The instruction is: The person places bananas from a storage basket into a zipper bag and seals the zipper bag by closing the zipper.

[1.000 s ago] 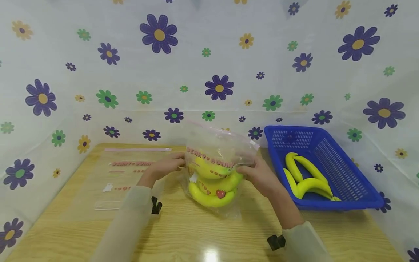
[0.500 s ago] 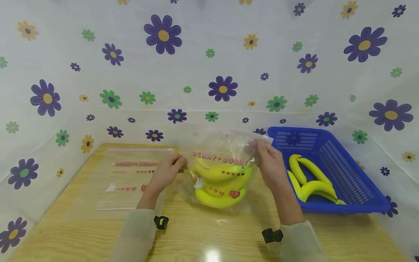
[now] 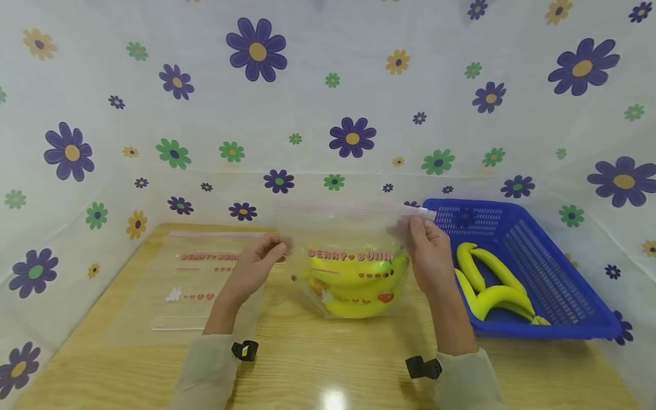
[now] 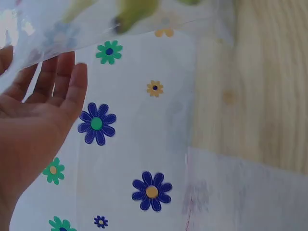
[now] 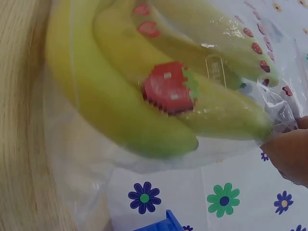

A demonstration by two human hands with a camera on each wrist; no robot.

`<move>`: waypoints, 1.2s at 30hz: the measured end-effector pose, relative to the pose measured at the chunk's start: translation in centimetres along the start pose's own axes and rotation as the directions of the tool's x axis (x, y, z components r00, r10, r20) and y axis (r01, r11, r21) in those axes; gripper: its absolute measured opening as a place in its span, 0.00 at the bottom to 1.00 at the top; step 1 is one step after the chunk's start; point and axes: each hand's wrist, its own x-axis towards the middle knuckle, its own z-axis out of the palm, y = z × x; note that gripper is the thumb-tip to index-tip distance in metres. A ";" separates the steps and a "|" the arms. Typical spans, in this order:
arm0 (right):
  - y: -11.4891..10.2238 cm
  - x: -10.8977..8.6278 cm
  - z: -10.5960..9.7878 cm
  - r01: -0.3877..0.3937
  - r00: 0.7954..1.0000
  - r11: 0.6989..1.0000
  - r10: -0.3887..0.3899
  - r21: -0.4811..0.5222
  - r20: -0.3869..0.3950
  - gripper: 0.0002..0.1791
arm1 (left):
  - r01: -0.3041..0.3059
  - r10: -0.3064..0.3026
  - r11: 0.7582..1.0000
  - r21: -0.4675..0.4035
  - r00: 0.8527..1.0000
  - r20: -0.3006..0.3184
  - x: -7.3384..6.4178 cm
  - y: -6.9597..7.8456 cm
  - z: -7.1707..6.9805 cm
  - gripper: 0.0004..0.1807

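A white flower-print sheet backs the pale wooden counter. To my right sits the blue basket, probably there to put the loose bananas inside it within reach of my right hand. A flat bag lies to my left, its pink strip away from me, probably set aside so it doesn't crowd my work.

Between them, directly in front of me, is the filled bag. I have it upright, mouth strip at the top and lettering reading correctly toward me; its long axis follows that strip, left to right. At least 3 bagged bananas lie crosswise low inside, sagging in the middle, greener tips to the right.

My 2 hands grip opposite sides of it, likely to stretch the top straight while the fruit weighs down the bottom. My right hand pinches the upper right corner, thumb toward me; my left hand has the left edge between thumb and loosely bent fingers. The white slider is at the strip's right end; I can't tell whether the strip is sealed.
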 end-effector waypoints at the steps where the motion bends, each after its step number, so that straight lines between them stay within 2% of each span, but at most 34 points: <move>1: 0.1 -0.1 -0.1 -0.005 1.000 1.000 0.005 -0.021 -0.003 0.21 | -0.006 0.006 1.000 -0.004 1.000 0.004 0.0 0.3 0.1 0.16; 3: 0.2 -0.4 -0.2 -0.005 1.000 0.998 0.005 -0.062 -0.012 0.21 | -0.019 0.019 1.000 -0.009 0.999 -0.026 0.0 1.0 0.3 0.18; 6: 0.3 -0.8 -0.2 0.022 1.000 0.994 -0.023 -0.108 -0.009 0.22 | -0.053 0.052 0.999 0.002 0.988 -0.143 0.1 2.0 0.5 0.20; 10: 0.3 -1.7 -0.3 0.067 0.997 0.973 -0.075 -0.220 -0.026 0.23 | -0.131 0.141 0.990 0.053 0.942 -0.304 -0.1 2.8 0.6 0.19; 13: 0.0 -2.4 -0.4 0.132 0.987 0.932 -0.154 -0.339 -0.038 0.24 | -0.164 0.190 0.981 0.104 0.915 -0.356 -0.2 3.3 0.6 0.17; 15: -0.4 -2.8 -0.5 0.176 0.976 0.905 -0.211 -0.387 -0.048 0.23 | -0.160 0.206 0.975 0.154 0.907 -0.367 -0.3 3.8 0.6 0.17; 18: -0.8 -3.0 -1.1 0.182 0.970 0.904 -0.229 -0.387 -0.078 0.22 | -0.162 0.213 0.972 0.168 0.912 -0.351 -0.2 4.7 0.8 0.17; 23: -1.0 -2.4 -1.7 0.090 0.989 0.959 -0.119 -0.269 -0.090 0.22 | -0.154 0.173 0.985 0.084 0.930 -0.325 0.1 5.5 1.3 0.17; 28: -0.8 -2.0 -1.9 0.044 0.995 0.985 -0.058 -0.164 -0.081 0.19 | -0.114 0.116 0.993 0.024 0.945 -0.307 0.3 5.4 1.4 0.17; 33: -0.7 -2.0 -1.8 0.012 0.997 0.997 -0.017 -0.072 -0.076 0.18 | -0.063 0.029 0.989 -0.131 0.967 -0.252 0.1 5.7 0.9 0.19; 36: -0.5 -1.8 -1.8 0.009 0.995 0.997 -0.017 -0.073 -0.102 0.17 | -0.055 0.007 0.979 -0.194 0.971 -0.241 -0.2 6.2 1.0 0.19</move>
